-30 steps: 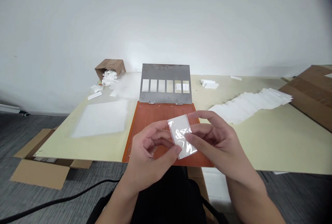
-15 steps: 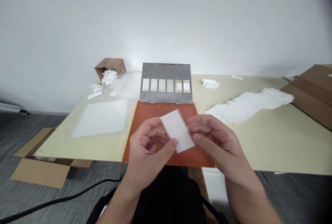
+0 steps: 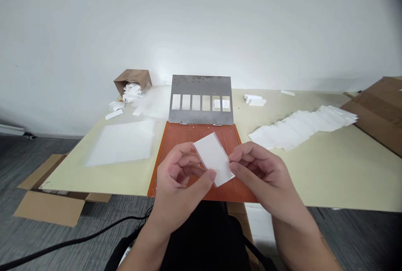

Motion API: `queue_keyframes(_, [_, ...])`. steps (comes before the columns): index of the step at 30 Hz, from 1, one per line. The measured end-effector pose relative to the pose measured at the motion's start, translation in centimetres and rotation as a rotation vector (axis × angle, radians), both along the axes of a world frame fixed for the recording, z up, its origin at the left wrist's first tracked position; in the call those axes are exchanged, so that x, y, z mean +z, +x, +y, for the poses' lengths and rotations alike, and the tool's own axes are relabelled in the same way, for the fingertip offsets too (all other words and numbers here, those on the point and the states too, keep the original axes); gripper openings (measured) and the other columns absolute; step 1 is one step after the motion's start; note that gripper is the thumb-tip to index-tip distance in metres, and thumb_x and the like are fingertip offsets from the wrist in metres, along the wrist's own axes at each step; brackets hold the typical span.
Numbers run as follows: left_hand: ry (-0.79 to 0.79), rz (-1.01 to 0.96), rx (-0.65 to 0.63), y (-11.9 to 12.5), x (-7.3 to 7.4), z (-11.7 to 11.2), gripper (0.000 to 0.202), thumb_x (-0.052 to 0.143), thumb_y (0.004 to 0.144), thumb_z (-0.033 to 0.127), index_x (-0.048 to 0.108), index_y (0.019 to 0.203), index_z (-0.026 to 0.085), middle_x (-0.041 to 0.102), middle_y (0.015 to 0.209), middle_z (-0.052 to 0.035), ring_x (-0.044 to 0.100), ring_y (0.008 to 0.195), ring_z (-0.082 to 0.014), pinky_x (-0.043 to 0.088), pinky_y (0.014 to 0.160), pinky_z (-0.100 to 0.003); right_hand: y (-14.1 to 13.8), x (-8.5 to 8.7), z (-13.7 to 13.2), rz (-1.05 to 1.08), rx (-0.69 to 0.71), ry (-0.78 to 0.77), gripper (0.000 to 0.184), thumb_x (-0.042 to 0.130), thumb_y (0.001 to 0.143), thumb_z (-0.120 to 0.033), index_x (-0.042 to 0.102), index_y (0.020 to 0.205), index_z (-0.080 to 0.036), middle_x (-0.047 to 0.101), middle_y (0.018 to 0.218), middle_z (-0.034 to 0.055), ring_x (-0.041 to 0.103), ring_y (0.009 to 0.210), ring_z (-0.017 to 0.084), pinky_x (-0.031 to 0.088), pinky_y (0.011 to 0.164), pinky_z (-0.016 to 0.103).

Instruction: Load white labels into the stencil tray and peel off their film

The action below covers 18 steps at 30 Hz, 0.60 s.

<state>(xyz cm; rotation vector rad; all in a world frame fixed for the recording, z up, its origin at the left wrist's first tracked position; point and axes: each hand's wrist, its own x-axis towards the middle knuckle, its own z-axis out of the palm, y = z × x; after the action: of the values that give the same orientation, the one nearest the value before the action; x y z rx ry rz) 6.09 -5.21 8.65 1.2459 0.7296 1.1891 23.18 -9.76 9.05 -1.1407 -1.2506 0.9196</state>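
A small white rectangular card [image 3: 213, 158] with clear film along its long edges is held up, tilted, between my two hands. My left hand [image 3: 182, 179] grips its lower left edge, thumb on top and fingers behind. With thumb and forefinger, my right hand [image 3: 264, 174] pinches the film at the right edge. Beneath them lies an orange-brown board [image 3: 204, 132] at the table's front. Hinged to its back edge is a grey metal plate [image 3: 201, 82] with several rectangular cut-outs; white pieces show through the two at the right.
Overlapping white sheets [image 3: 301, 126] lie to the right, beside a cardboard box [image 3: 377, 107]. A translucent sheet stack [image 3: 122, 143] is on the left. Behind it, a small carton [image 3: 138, 77] spills white scraps. White pieces [image 3: 255, 100] sit back right. An open carton [image 3: 50, 208] stands on the floor.
My right thumb and forefinger have closed onto the card's right edge, where they were apart before. My left hand's grip looks the same.
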Motion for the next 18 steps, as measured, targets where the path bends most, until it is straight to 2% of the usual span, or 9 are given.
queue_keyframes(8, [0.011,0.022,0.030,0.3,-0.6,0.2,0.037,0.080,0.074,0.019,0.062,0.106,0.021,0.075,0.081,0.0008,0.069,0.064,-0.0118,0.058,0.064,-0.022,0.1,-0.3,0.3,-0.028,0.002,-0.009,0.006,0.064,0.093,-0.031,0.066,0.093,-0.026,0.065,0.082,-0.0011,0.062,0.074,0.011,0.053,0.066,0.021])
queue_keyframes(12, [0.029,0.073,0.081,0.4,-1.3,0.3,0.039,0.080,0.074,0.020,0.062,0.109,0.022,0.074,0.083,0.0007,0.071,0.068,-0.0132,0.058,0.067,-0.023,-0.1,-0.8,0.5,-0.124,-0.037,0.012,0.007,0.063,0.094,-0.033,0.065,0.096,-0.026,0.065,0.088,0.0007,0.061,0.082,0.014,0.053,0.075,0.026])
queue_keyframes(16, [0.097,0.138,0.039,0.8,-1.6,0.2,0.025,0.076,0.080,0.019,0.065,0.102,0.021,0.074,0.090,-0.0015,0.072,0.080,-0.0146,0.058,0.076,-0.024,-0.8,-1.4,0.9,-0.298,-0.177,0.125,0.006,0.063,0.093,-0.030,0.064,0.097,-0.027,0.063,0.098,0.0034,0.060,0.097,0.019,0.050,0.086,0.034])
queue_keyframes(18, [0.164,0.142,0.060,1.1,-1.8,0.2,0.018,0.073,0.082,0.017,0.067,0.098,0.021,0.074,0.092,-0.0010,0.071,0.083,-0.0137,0.058,0.078,-0.022,-1.3,-1.7,1.1,-0.397,-0.277,0.170,0.005,0.063,0.092,-0.028,0.065,0.097,-0.027,0.062,0.099,0.0033,0.059,0.100,0.019,0.049,0.086,0.035])
